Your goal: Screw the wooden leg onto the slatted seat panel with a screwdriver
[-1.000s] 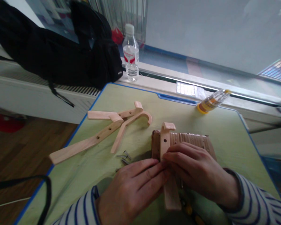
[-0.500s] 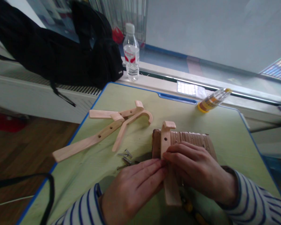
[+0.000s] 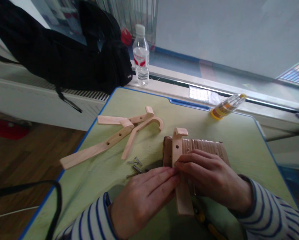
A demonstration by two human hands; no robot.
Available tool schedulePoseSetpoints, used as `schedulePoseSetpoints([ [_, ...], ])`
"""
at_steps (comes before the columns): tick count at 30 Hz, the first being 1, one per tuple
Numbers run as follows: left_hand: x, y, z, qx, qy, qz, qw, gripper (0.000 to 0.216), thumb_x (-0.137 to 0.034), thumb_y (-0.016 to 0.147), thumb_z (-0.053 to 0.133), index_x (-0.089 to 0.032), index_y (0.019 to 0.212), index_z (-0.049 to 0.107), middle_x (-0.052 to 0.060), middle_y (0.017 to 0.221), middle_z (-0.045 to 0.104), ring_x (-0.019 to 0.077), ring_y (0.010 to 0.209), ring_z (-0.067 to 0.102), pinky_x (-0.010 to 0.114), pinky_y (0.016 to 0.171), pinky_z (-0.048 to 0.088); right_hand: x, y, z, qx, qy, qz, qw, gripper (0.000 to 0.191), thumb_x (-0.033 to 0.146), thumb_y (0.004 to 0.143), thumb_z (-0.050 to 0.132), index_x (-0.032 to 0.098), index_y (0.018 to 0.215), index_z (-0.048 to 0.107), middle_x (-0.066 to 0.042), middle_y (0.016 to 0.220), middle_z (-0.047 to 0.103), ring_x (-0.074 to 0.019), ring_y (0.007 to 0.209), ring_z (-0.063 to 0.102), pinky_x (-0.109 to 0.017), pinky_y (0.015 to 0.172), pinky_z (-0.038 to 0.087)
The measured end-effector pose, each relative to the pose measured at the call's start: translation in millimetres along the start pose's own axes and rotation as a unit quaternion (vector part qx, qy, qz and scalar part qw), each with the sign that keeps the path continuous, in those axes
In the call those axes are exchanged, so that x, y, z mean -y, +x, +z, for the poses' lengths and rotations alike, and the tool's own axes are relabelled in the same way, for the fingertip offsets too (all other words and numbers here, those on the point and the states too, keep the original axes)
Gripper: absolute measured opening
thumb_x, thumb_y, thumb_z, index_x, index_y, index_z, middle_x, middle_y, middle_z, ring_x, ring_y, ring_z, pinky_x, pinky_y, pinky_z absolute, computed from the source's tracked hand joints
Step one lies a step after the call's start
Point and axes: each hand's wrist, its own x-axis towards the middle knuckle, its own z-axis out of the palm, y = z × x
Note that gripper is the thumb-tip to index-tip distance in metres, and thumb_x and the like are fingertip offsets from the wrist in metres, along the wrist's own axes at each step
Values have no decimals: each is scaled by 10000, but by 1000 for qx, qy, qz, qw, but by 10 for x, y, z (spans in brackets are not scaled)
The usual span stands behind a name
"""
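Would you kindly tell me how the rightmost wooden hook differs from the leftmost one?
The left hand and right hand partly cover the rightmost wooden hook, while the leftmost wooden hook lies untouched. The rightmost wooden hook lies across corrugated cardboard; the leftmost wooden hook slants across the tabletop. Both are pale, hook-ended wood.

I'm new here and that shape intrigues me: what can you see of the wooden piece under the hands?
The wooden piece is pale and long, with a curled hook at its far end and a round dark hole just below. Its straight tail points toward the person. It lies across a brown ribbed block near that block's left end. Fingers of the left hand and right hand meet over its middle, hiding that stretch.
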Motion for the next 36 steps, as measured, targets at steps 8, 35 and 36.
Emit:
schedulePoseSetpoints([
  [8,-4,9,-2,-1,3,7,1000,230,-149,915,474,-102,1091,613,82,1069,697,156,1029,642,269,881,558,-2,27,3,-4,-23,-22,999,181,170,910,469,107,1029,590,-89,919,649,-158,839,576,-283,718,486],
  [35,5,10,-19,16,12,25,999,270,-121,936,391,-93,1099,604,101,1080,690,161,1053,631,279,897,551,-5,50,-34,18,-20,25,999,166,190,906,480,154,1022,595,-63,930,626,-139,831,565,-266,744,468],
  [36,4,13,-21,17,13,25,999,273,-121,939,384,-93,1095,606,100,1079,691,160,1052,631,277,897,550,-4,53,-37,22,-20,23,999,161,187,905,482,152,1015,594,-63,930,626,-139,831,563,-267,746,466],
])
